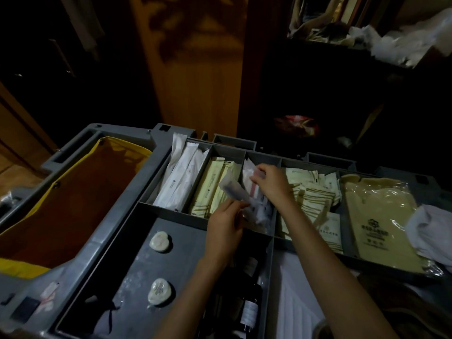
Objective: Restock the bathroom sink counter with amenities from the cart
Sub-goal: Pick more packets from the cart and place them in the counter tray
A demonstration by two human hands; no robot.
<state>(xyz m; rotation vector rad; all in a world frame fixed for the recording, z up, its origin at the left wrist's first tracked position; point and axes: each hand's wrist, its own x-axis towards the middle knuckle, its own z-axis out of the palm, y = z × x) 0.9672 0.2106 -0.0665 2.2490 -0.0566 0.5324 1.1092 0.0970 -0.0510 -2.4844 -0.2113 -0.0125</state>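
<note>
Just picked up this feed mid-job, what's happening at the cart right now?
A person is sorting through the cart tray. The left hand holds a clear packet over the middle compartment, while the right hand pinches a second packet in that same compartment. Two wrapped soaps lie untouched in the near bin.

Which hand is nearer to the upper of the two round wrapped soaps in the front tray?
Left. The left hand, holding a clear packet, is to the right of that soap. The right hand is farther up and right, pinching a second packet over a rear compartment.
</note>
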